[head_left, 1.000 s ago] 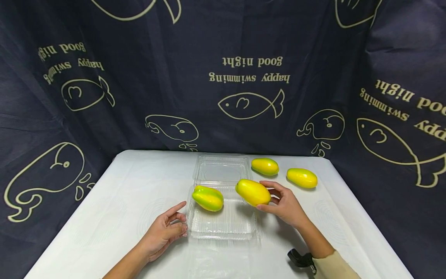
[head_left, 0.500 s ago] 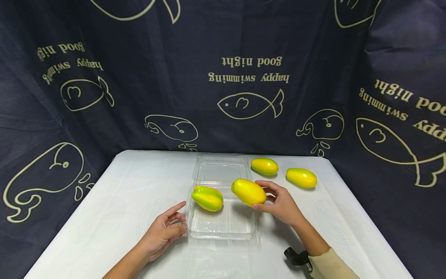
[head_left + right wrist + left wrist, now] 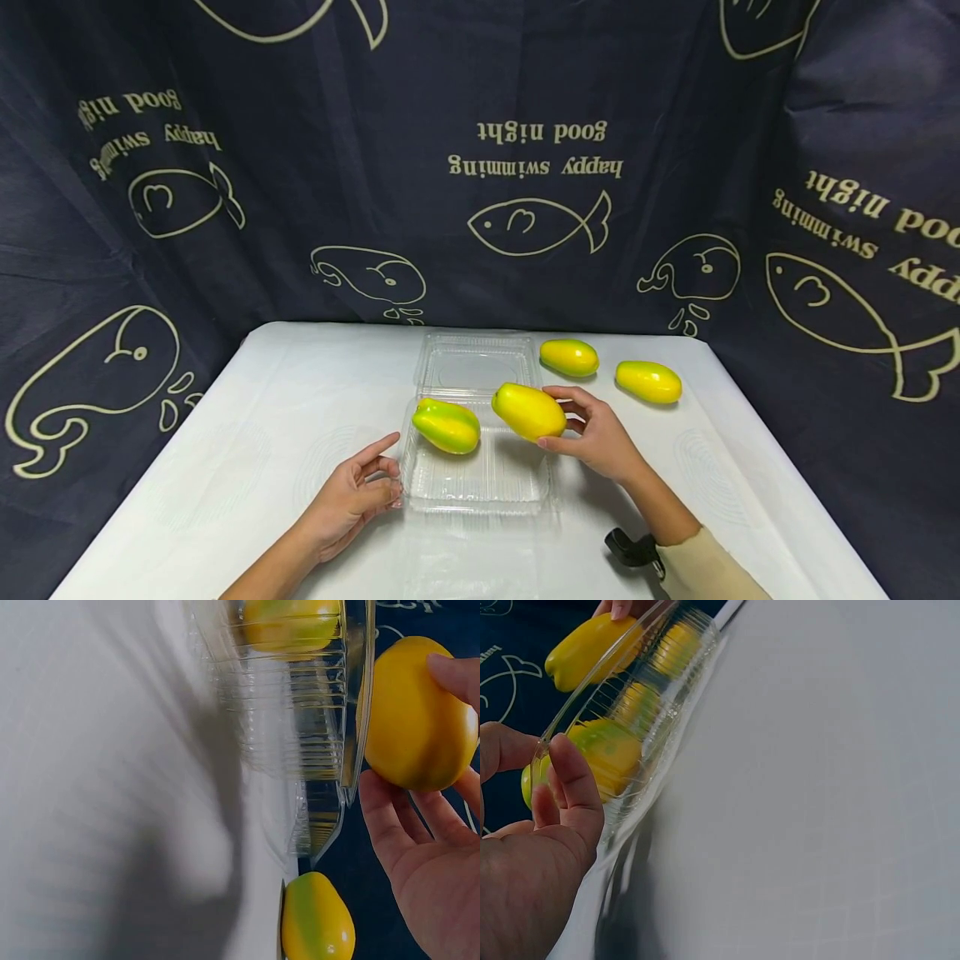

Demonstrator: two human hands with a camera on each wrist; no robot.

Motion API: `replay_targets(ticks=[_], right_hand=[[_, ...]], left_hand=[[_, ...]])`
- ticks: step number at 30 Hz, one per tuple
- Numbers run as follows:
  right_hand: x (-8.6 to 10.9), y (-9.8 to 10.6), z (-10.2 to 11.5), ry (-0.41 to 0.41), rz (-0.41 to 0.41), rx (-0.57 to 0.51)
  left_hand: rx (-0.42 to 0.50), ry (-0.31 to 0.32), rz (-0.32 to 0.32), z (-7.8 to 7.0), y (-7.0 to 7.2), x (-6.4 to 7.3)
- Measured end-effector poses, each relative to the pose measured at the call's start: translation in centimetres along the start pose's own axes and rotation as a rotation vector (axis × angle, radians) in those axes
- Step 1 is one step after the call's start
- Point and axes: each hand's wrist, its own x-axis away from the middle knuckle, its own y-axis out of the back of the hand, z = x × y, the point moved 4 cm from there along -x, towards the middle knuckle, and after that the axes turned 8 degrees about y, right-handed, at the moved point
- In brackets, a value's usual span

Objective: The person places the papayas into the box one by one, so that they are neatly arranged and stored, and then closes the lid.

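My right hand (image 3: pixel 596 433) holds a yellow papaya (image 3: pixel 528 412) between thumb and fingers, over the right half of a clear plastic clamshell box (image 3: pixel 517 492). In the right wrist view, this papaya (image 3: pixel 420 712) hangs above the rim, with the thumb on one side and fingers on the other. A greener papaya (image 3: pixel 447 427) lies in the left half of the box's base. At the box's left edge is my left hand (image 3: pixel 358 497); the left wrist view shows its thumb and a finger (image 3: pixel 574 776) pinching the rim.
The box's lid (image 3: pixel 477 367) lies open behind the base. Two more papayas, one beside the lid (image 3: pixel 570 357) and one farther right (image 3: pixel 649 382), lie on the white table (image 3: pixel 247 450). A dark printed curtain (image 3: pixel 525 292) stands behind. A black device (image 3: pixel 632 550) hangs at the right wrist.
My right hand has moved a little to the left with the papaya, farther over the box's base. The left hand, the box and the other papayas have stayed in place.
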Motion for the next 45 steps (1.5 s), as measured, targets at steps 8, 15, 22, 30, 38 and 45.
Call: replay_targets(ticks=[8,15,22,30,38,45], right_hand=[[-0.4,-0.3,0.0,0.038,0.022,-0.02],[-0.6,-0.6,0.2,0.045,0.03,-0.024],[-0.8,-0.8,0.2,0.05,0.03,-0.039],[-1.1,-1.2,0.4,0.052,0.037,-0.024],[-1.4,-1.6,0.3,0.072,0.053,0.026],[-1.7,-1.8,0.2,0.06,0.067,0.048]], left_hand=[[-0.002,0.0,-0.004,0.0,0.0,0.0],[0.001,0.003,-0.006,0.0,-0.1,0.0],[0.001,0.003,-0.002,-0.1,-0.1,0.0],[-0.001,0.001,0.005,-0.1,-0.1,0.0],[-0.005,0.002,0.005,-0.1,0.0,0.0],[-0.005,-0.001,0.008,-0.1,0.0,0.0]])
